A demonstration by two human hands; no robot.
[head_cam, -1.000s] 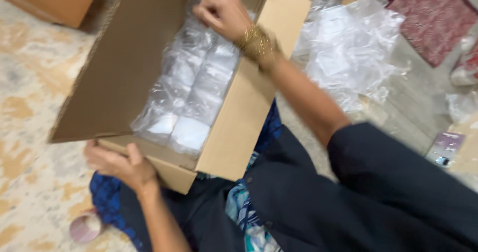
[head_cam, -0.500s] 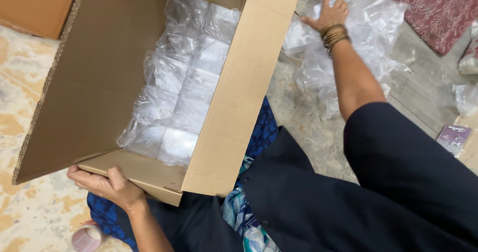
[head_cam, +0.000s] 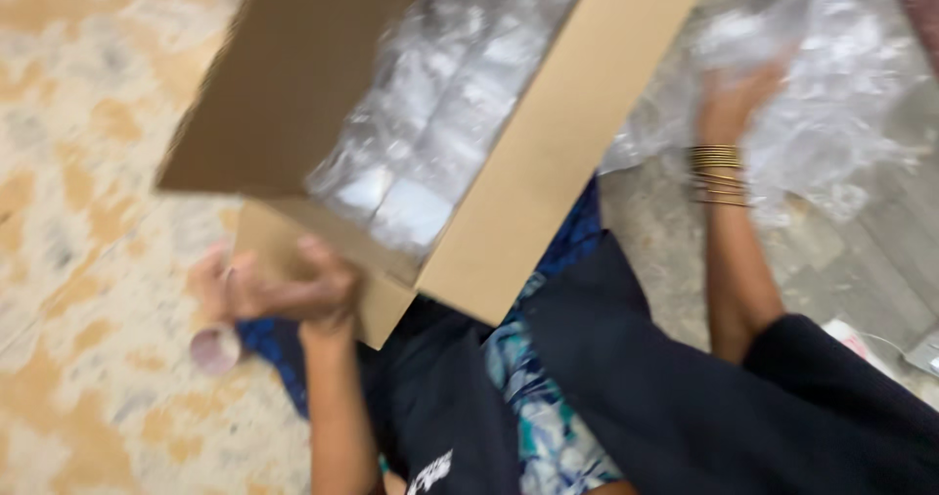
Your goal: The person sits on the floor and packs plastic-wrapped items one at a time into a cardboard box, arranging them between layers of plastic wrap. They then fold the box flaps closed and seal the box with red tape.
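Cardboard dominates the view: an open brown box [head_cam: 430, 143] sits tilted against the person's lap, its flaps up and its inside packed with clear plastic packets [head_cam: 430, 133] that lie in rows against the far wall. The left hand [head_cam: 279, 290] grips the box's near bottom corner, fingers curled over the edge and thumb beneath, taking part of its weight. The right hand [head_cam: 734, 104], with gold bangles [head_cam: 719, 172] on the wrist, reaches out to a loose heap of plastic wrap [head_cam: 822, 94] on the floor beside the box; the fingers seem spread and pressing into the heap, though motion blur makes it hard to tell whether they have closed on a packet. A small pinkish roll [head_cam: 215, 346] lies on the patterned floor [head_cam: 78, 162] just beside the left hand.

The risk, as I judge it, lies in the one-handed hold. With the box leaning and only a corner gripped, a shift of the knee could let it tip and spill the packets. The slick wrap could also slide out of a loose grasp, and the thin cardboard edge may buckle under the thumb.
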